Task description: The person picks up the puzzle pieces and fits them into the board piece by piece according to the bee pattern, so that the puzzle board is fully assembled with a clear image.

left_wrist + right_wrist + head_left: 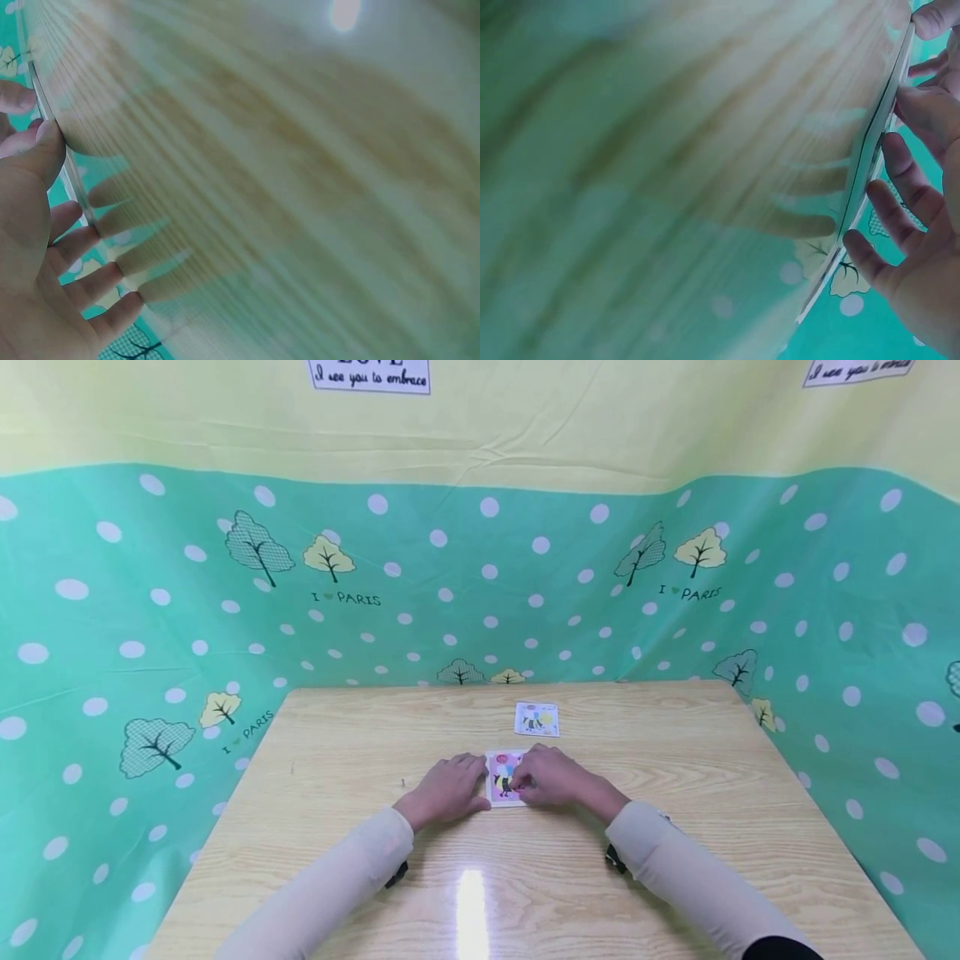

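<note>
A flat square bee picture (500, 785) with a pink ground and pale border lies on the table, partly covered by the right hand. Along its left edge rests my left hand (450, 787), thumb near the lower corner and fingers near the upper one. In the left wrist view, the fingers of the left hand (52, 247) are spread and fairly straight. My right hand (553, 775) bends over the picture's right part, thumb and forefinger close together on it. In the right wrist view, the other fingers of the right hand (922, 217) hang loosely; whether the fingertips pinch anything is hidden.
Behind the bee picture lies a second square bee card (537, 719), with a pale ground. The light wood tabletop (360, 727) reflects a bright glare near me. A green dotted cloth (420, 585) hangs round the back and sides. A tiny speck (402, 782) lies left of the left hand.
</note>
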### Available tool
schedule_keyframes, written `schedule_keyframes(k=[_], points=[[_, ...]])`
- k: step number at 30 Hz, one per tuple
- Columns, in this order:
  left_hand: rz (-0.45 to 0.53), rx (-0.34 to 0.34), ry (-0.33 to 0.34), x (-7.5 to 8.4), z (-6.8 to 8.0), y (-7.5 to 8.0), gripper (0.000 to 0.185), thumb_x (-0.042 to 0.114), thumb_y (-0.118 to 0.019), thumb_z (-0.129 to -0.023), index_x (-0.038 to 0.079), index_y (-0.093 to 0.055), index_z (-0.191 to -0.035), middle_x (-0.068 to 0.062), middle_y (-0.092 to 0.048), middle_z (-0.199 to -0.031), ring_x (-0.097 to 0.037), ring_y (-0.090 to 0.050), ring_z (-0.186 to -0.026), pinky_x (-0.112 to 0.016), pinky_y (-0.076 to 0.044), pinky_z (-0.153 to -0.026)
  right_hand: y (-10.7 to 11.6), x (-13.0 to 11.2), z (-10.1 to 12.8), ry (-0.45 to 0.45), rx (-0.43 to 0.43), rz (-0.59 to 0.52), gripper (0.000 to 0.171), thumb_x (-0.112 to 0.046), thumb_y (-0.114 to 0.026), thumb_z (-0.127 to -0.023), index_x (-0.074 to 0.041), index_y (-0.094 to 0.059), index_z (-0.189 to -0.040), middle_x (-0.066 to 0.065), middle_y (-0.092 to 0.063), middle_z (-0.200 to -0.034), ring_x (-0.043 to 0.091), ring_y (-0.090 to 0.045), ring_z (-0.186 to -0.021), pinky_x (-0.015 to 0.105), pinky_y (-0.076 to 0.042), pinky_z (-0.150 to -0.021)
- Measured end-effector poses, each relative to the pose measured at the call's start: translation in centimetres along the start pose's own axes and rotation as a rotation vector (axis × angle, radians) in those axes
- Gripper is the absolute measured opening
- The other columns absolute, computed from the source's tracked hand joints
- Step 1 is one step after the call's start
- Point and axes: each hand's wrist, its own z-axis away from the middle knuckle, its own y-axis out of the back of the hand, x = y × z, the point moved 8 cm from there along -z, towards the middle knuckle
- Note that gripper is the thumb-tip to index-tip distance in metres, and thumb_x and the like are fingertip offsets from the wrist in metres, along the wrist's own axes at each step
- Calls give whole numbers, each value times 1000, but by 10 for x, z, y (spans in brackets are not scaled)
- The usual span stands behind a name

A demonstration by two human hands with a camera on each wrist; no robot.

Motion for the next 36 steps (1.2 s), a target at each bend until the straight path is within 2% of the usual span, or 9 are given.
schedule_keyframes(k=[4, 10, 19, 24, 31, 36], points=[[-3, -2, -2, 0, 1, 1, 68, 61, -64, -93, 12, -54, -139, -12, -55, -150, -30, -52, -140, -50, -52, -108, 0, -2, -2, 19, 9, 15, 11, -29, -77, -88, -29, -79, -98, -20, -66, -83, 7, -53, -89, 30, -46, -85], [0, -1, 1, -1, 0, 0, 67, 60, -64, -93, 12, -55, -139, -12, -55, -150, -30, -52, -140, -49, -52, -107, 0, -1, -2, 6, 5, 10, 10, -30, -76, -88, -30, -78, -98, -19, -64, -83, 8, -51, -89, 29, -44, -84], [13, -13, 12, -1, -1, -2, 67, 60, -63, -93, 12, -54, -140, -11, -53, -152, -30, -50, -142, -50, -49, -110, 5, -6, 6, 2, -14, -36, 22, -26, -73, -89, -25, -77, -111, -11, -69, -96, 10, -54, -92, 33, -47, -88], [12, -22, 17, -2, -2, -4, 68, 60, -63, -94, 13, -53, -141, -11, -52, -153, -30, -49, -143, -51, -48, -112, 11, -8, 15, 4, -1, -48, 24, -26, -70, -91, -22, -77, -114, -7, -74, -107, 12, -58, -97, 36, -50, -92], [21, -15, 12, -2, -2, -4, 66, 58, -64, -94, 13, -54, -140, -11, -52, -153, -31, -49, -142, -52, -48, -111, 16, 2, 29, -20, 8, -62, 25, -24, -71, -90, -19, -76, -114, -6, -73, -106, 12, -60, -97, 37, -53, -91], [27, -14, 13, -2, -1, -4, 66, 58, -63, -94, 13, -53, -141, -11, -52, -153, -31, -48, -143, -52, -48, -112, 21, 9, 42, -35, 14, -93, 28, -23, -71, -92, -16, -75, -118, -2, -73, -110, 16, -62, -104, 42, -54, -98]])
